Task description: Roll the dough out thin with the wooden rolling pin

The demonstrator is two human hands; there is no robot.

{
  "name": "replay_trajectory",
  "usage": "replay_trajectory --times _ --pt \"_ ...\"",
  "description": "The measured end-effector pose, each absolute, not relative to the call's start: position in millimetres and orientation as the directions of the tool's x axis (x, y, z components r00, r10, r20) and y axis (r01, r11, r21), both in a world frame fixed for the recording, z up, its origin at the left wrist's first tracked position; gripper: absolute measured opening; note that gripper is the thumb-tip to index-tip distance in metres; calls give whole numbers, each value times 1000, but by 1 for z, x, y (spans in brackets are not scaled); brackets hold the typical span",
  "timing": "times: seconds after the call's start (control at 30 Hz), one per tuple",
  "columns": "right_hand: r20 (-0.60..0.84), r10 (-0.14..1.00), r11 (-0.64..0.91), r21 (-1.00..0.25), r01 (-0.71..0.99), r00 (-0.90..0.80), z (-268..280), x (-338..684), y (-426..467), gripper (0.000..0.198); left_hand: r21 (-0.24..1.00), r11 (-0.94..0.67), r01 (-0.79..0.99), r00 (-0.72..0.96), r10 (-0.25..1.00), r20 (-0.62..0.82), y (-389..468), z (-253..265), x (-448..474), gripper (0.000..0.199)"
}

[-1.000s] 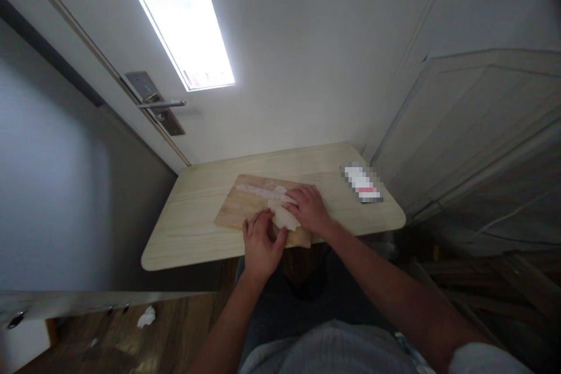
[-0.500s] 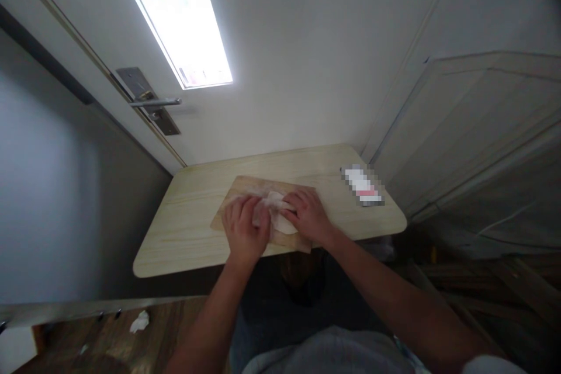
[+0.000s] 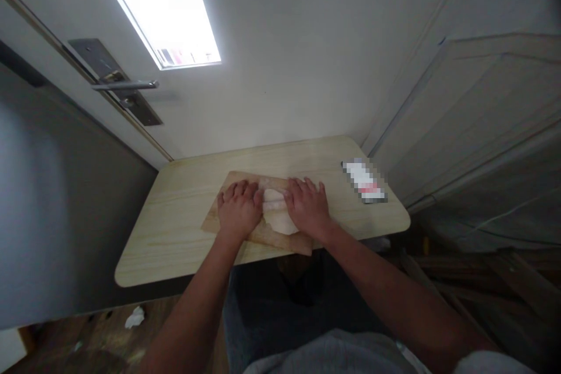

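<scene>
Both ends of the pin (image 3: 274, 205) on the dough (image 3: 281, 223), lower centre, are covered, left hand (image 3: 239, 209) now joining right hand (image 3: 309, 205); grip closure unclear.

We see smooth, satiny wood grain on the tabletop (image 3: 175, 239), matt bare wood in the cutting board (image 3: 301, 243), and a smooth, matt dough sheet (image 3: 280, 223); the door lever (image 3: 127, 86) is shiny metal, the shirt (image 3: 333, 353) matt cloth, the tissue (image 3: 135, 318) crumpled paper

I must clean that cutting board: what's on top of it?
Flattened dough, with a rolling pin across it. The left hand and right hand hide the pin's ends and part of the cutting board.
</scene>
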State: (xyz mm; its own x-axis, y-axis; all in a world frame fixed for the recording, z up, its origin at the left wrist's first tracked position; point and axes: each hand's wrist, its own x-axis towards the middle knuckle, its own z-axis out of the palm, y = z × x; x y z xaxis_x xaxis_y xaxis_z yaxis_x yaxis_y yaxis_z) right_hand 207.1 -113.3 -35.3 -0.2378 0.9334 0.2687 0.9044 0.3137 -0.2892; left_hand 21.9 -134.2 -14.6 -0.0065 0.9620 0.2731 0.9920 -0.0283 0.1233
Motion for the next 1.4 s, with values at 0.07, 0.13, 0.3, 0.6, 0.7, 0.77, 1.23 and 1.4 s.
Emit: replay_trajectory --times 0.07,0.13,0.3,0.6,0.7,0.77,1.23,1.4 --pt "252 937 309 -279 909 -241 -35 206 -110 49 106 -13 994 -16 965 262 -131 -14 22 46" --pt "239 940 303 -263 916 -243 -34 206 -107 49 85 -1 996 -20 970 243 -126 -14 21 47" --pt "230 947 276 -234 932 -223 -32 205 -101 49 44 -16 999 6 977 214 -116 -12 20 49" --pt "206 958 245 -214 946 -202 -36 203 -89 47 38 -43 998 37 990 135 -101 -9 17 49" --pt "212 955 252 -213 944 -207 -39 203 -86 47 41 -60 997 55 992 112 -97 -8 16 49" --pt "214 954 255 -219 942 -209 -40 204 -84 47 48 -72 996 67 993 99 -94 -7 16 49" --pt "180 965 230 -226 946 -192 -36 202 -73 46 -22 -85 996 86 991 103 -74 -4 14 50" --pt "167 972 204 -247 947 -166 -36 201 -68 46 -57 -96 994 102 989 111 -69 -1 16 50"
